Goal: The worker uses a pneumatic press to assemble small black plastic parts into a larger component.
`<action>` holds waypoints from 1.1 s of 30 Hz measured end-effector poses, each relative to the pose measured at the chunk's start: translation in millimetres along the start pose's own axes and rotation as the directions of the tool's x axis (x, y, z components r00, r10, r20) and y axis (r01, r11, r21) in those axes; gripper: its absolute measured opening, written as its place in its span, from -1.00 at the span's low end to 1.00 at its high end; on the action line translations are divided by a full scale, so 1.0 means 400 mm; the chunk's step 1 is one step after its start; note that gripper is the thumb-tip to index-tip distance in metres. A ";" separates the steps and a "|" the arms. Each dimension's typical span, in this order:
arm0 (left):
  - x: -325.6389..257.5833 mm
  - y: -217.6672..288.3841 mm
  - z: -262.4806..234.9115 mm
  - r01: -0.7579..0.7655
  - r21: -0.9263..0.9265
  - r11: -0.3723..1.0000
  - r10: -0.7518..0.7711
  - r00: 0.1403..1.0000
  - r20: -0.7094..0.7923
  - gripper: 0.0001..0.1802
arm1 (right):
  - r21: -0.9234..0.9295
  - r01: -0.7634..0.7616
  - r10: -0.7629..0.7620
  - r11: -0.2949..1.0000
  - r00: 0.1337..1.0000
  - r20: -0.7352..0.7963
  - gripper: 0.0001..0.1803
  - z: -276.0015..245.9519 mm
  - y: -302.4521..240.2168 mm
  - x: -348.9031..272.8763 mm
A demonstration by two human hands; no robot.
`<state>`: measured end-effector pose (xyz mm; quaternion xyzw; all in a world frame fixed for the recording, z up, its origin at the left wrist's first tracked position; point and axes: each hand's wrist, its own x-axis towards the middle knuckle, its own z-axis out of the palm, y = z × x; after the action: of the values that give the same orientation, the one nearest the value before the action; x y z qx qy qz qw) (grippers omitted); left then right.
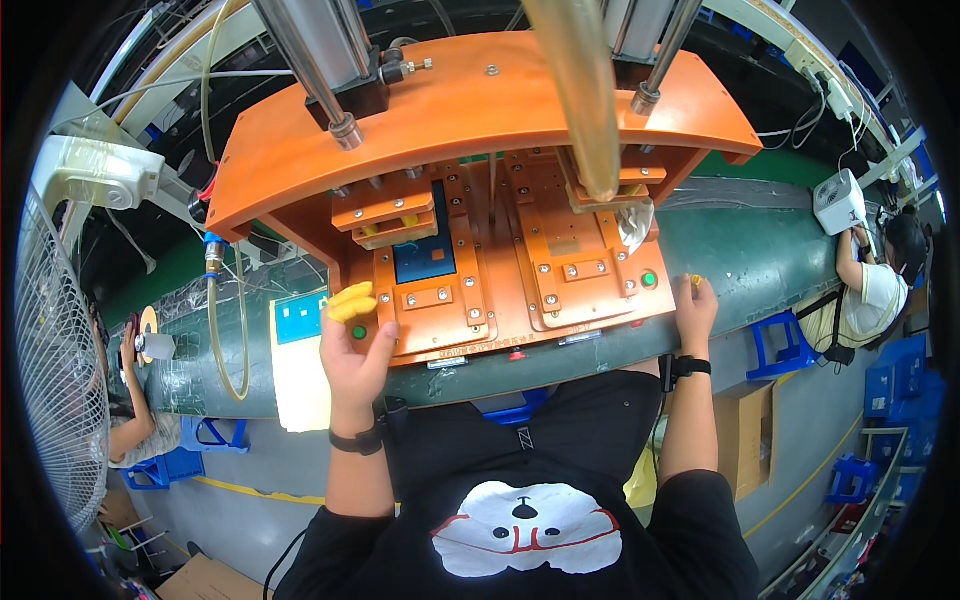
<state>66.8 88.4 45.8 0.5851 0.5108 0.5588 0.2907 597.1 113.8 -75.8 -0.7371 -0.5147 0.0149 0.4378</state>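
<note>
Step in hand: by my judgement, the pressing stage at the orange press (480, 98), with both hands near its front controls.
Blue board: the blue board (425, 258) lies on the left bed, centre-left of the frame, partly hidden by the left press block (385, 214).
Left hand: the left hand (356, 345) is spread, yellow finger covers (352, 300) on its fingertips, just beside the left green button (360, 332); contact I cannot tell.
Right hand: the right hand (697, 308), right of centre, is apart from the left and looks partly curled beside the right green button (649, 279); whether it encloses anything I cannot tell.
Next move: if both buttons are needed, it calls for 1 hand on each, fingers clear of the blocks.
Spare board: another blue board (301, 319) lies on yellow paper (300, 390), left of the press.
In the way: a blurred translucent tube (580, 105) crosses the upper centre, hiding part of the right side; crumpled white material (635, 227) sits by the right block.
Around: a fan (70, 360) stands at far left; 1 co-worker (875, 285) sits at far right.
</note>
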 end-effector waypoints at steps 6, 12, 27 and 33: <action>0.032 0.046 0.016 -0.262 0.403 0.877 0.208 0.963 0.172 -0.32 | 0.020 -0.022 0.022 1.000 1.000 0.003 -0.74 0.008 0.008 0.009; 0.030 0.038 0.012 -0.261 0.403 0.877 0.207 0.963 0.172 -0.40 | 0.060 -0.053 0.053 0.997 0.999 0.008 -0.73 0.011 -0.007 0.012; 0.038 0.041 0.024 -0.305 0.397 0.865 0.254 0.951 0.178 -0.46 | 0.014 -0.007 0.007 1.000 1.000 0.004 -0.74 0.009 -0.006 0.015; 0.037 0.042 0.023 -0.279 0.375 0.884 0.235 0.959 0.160 -0.45 | 0.072 -0.009 0.011 0.997 1.000 -0.024 -0.76 0.016 -0.002 0.013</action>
<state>77.8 99.0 64.4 0.7238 0.5139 0.4451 0.1181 595.9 122.0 -77.2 -0.7235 -0.5048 0.0267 0.4701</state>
